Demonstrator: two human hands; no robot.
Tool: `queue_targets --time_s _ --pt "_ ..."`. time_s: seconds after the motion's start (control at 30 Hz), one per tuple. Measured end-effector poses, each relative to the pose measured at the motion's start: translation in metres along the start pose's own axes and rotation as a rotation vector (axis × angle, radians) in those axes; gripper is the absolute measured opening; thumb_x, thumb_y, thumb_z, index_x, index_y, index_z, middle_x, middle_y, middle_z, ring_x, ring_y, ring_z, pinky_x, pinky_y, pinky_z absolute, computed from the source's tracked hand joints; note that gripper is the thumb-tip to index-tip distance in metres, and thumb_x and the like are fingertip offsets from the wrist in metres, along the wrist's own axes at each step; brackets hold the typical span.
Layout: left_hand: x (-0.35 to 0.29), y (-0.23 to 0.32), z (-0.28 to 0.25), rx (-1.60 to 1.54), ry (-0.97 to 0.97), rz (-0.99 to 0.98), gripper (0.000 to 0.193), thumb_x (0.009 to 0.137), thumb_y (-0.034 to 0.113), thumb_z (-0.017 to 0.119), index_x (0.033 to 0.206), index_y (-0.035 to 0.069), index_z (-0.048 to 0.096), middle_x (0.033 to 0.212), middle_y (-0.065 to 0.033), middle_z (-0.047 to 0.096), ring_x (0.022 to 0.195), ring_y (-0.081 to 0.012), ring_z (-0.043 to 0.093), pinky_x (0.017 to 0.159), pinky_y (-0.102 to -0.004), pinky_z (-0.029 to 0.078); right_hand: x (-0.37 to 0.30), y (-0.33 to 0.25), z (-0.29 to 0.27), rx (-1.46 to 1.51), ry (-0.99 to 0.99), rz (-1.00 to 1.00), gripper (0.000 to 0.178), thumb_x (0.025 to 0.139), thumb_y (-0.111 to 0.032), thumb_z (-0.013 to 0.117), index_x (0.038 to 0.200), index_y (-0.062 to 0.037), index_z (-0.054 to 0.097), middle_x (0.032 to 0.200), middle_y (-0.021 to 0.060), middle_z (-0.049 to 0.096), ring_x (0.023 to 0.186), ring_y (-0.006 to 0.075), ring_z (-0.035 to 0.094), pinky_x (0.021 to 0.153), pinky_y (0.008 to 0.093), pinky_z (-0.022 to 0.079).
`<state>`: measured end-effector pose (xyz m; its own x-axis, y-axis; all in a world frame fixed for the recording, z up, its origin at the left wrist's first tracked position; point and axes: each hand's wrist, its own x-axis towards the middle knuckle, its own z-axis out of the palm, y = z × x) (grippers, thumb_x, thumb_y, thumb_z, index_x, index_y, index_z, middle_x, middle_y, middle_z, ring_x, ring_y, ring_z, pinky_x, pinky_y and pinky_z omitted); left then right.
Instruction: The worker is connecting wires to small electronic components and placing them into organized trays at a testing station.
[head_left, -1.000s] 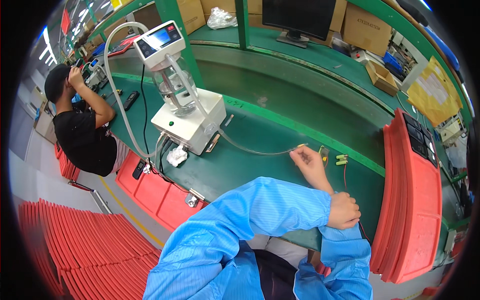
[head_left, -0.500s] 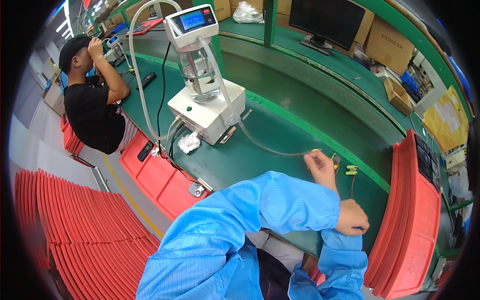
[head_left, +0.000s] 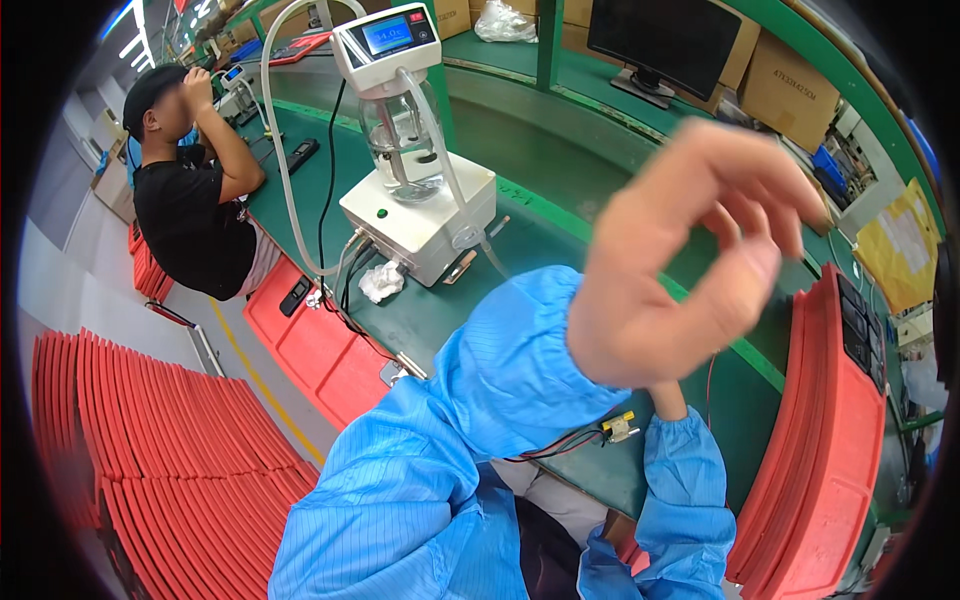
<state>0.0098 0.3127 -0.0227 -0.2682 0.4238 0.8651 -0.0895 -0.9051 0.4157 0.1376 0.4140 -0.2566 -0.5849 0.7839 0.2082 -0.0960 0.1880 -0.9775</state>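
Note:
My left hand (head_left: pixel 680 270) is raised close in front of me, slightly blurred. Its fingers curve and stand apart from the thumb, and nothing shows between them. Behind it, only the wrist of my right hand (head_left: pixel 668 398) comes out of the blue sleeve; its fingers are hidden. A small yellow-and-metal connector clip (head_left: pixel 620 428) on dark wires lies on the green bench (head_left: pixel 400 325), near the right wrist. Farther left stands a white box-shaped device (head_left: pixel 425 215) carrying a clear bottle of liquid (head_left: pixel 405 150). The clear tube (head_left: pixel 492 258) from it runs behind my left sleeve.
Stacked red trays (head_left: pixel 800 440) stand at the bench's right end. A red tray (head_left: pixel 320 335) lies along the near edge, with white crumpled tissue (head_left: pixel 381 282) close by. A monitor (head_left: pixel 660 45) sits on the back shelf. At left works another person (head_left: pixel 195 200), beside many red trays (head_left: pixel 180 430).
My left hand has lifted from above the right forearm toward the camera and now covers my right hand. The tube's end, earlier at my right fingers, is hidden. The connector clip has come into sight.

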Motion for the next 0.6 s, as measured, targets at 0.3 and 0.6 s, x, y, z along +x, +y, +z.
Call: queue_targets --time_s 0.3,0.6 --pt "0.002 0.032 -0.064 -0.140 -0.061 0.344 0.044 0.097 0.037 0.045 0.133 0.013 0.046 0.128 -0.0152 0.052 0.109 -0.0315 0.053 0.079 -0.0452 0.046 0.002 -0.003 -0.010 -0.137 -0.003 0.070 0.013 0.094 -0.015 0.065 0.091 -0.0029 0.064 0.073 -0.0046 0.057 0.067 0.0030 0.052 0.061 0.0183 0.040" --pt "-0.004 0.031 -0.053 -0.101 -0.023 0.380 0.043 0.097 0.037 0.046 0.133 0.015 0.046 0.130 -0.0146 0.050 0.113 -0.0326 0.050 0.082 -0.0471 0.044 0.008 -0.003 -0.014 -0.131 -0.019 0.061 0.013 0.095 -0.016 0.065 0.091 -0.0032 0.064 0.073 -0.0056 0.057 0.067 0.0021 0.052 0.061 0.0180 0.040"
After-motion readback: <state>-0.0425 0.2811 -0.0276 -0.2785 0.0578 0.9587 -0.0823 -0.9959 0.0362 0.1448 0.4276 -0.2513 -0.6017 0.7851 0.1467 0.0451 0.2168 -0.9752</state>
